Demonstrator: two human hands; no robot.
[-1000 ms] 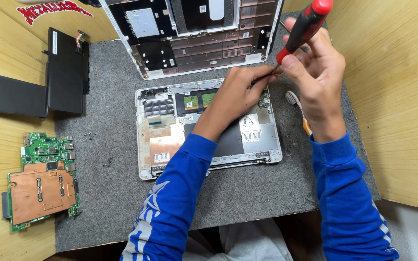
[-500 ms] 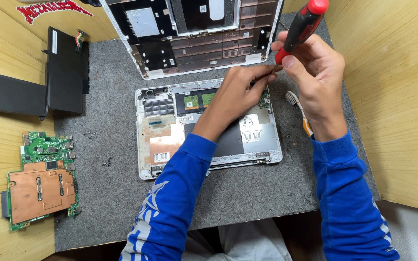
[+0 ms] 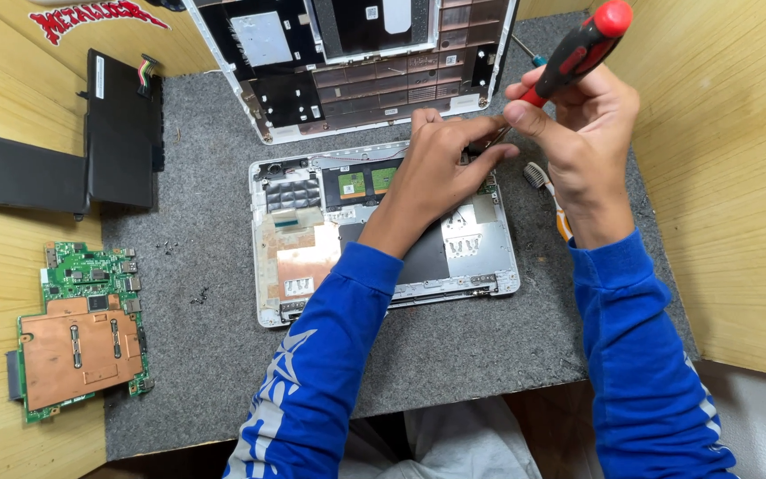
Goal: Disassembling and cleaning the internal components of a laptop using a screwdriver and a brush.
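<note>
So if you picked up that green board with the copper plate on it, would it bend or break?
The green circuit board looks flat and rigid, so it probably stays stiff rather than flopping. The copper plate likely makes it heavy for its size. Small parts and connectors line its edges, so rough handling might damage it.

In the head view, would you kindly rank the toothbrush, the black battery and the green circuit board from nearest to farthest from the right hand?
From the right hand:
1. Toothbrush, just beside its wrist on the grey mat.
2. Black battery, far left, at the mat's edge.
3. Green circuit board, lower left on the wooden table.
</note>
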